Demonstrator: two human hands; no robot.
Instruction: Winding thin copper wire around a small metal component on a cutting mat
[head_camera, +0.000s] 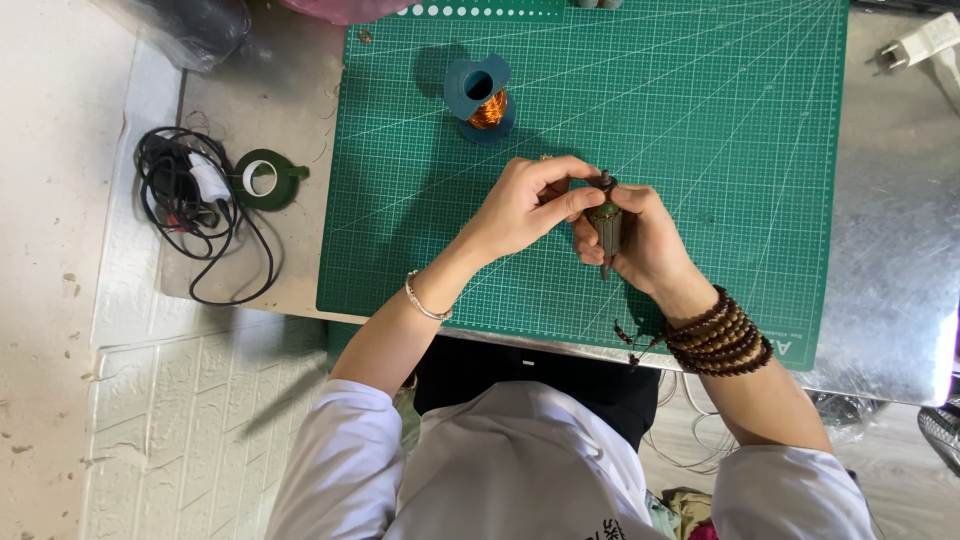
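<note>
Wire spool (482, 98) on cutting mat (700, 120)

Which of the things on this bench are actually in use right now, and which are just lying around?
In use: small motor rotor, held by right hand, worked by left hand; copper wire spool; green cutting mat.

Lying about: black cable bundle, green tape roll, white plug.

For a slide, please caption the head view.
Both hands hold a small motor rotor above a green cutting mat.

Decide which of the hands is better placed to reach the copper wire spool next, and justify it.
Left, probably. The left hand only pinches the top of the motor rotor and is nearer the spool; the right hand grips the rotor's body.
</note>
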